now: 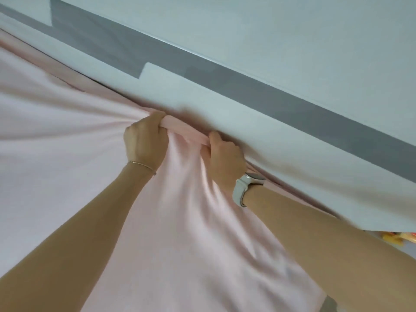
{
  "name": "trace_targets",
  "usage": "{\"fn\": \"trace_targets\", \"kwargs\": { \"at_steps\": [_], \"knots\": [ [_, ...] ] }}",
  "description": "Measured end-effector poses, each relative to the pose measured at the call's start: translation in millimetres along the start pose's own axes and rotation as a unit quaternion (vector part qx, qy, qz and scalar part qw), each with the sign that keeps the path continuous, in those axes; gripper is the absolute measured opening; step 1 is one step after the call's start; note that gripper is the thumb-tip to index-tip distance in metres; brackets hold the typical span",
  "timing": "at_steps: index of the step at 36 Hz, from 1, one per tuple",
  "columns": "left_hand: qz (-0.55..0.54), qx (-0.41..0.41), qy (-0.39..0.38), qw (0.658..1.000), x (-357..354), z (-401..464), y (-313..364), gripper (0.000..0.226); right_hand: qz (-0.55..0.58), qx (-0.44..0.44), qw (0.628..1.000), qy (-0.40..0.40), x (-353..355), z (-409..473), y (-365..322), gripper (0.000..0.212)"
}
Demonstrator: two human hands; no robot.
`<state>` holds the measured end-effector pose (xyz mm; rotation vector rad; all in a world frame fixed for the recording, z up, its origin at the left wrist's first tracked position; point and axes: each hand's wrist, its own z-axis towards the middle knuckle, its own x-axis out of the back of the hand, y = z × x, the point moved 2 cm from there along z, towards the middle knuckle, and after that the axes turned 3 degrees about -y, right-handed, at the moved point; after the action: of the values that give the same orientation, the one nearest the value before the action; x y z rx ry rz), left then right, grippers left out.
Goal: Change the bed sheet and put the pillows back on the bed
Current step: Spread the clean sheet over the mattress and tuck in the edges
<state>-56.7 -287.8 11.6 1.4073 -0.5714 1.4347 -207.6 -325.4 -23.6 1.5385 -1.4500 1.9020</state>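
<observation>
hands are both clamped on the pale pink bed sheet [67, 140] right around the middle of the frame, up against the white board [247, 122] that runs diagonally from upper left to lower right. left hand [144, 140] has its fingers [157, 115] curled over the top of a rolled edge of the sheet, knuckles toward the camera, so it's gripping fabric. right hand [225, 158] sits just beside it, a bit lower and to the right, thumb over the same rolled edge and the rest of its fingers wrapped round the cloth, so that one's gripping too. the sheet fans out in tight creases from the two grips, spreading into the left half of the frame and down through the bottom middle between the two forearms. thin bracelet [141, 165] on the left wrist, white smartwatch [247, 185] on the right wrist. behind the board there's a grey band [292, 102] and more white above it in the upper right. something yellow and orange [391, 239] peeks out at the right edge of the frame, too blurry to tell what it is.
</observation>
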Motion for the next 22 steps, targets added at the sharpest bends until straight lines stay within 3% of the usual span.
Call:
{"fn": "trace_targets", "kwargs": {
  "at_steps": [3,5,10,13,18,22],
  "knots": [
    [-0.049,-0.003,0.006,0.999,1,16,18,0.04,0.04,0.029,0.99,0.135,6,-5,4,0.026],
    [-0.076,-0.004,-0.008,0.997,-6,16,19,0.041,0.047,0.053,0.984,0.164,5,-14,8,0.026],
    [-0.15,0.021,-0.115,0.982,-38,-12,-2,0.023,0.028,0.121,0.992,0.016,-16,-40,21,0.049],
    [-0.151,-0.011,-0.121,0.981,-48,-22,-11,0.026,-0.026,0.118,0.992,-0.041,-24,-44,29,0.046],
    [-0.085,-0.157,-0.114,0.977,-51,-30,-8,0.016,-0.099,0.04,0.992,-0.06,-37,-52,36,0.043],
    [-0.037,-0.271,-0.175,0.946,-63,-39,-4,0.034,-0.065,-0.074,0.989,-0.114,-43,-47,31,0.049]
  ]
}}
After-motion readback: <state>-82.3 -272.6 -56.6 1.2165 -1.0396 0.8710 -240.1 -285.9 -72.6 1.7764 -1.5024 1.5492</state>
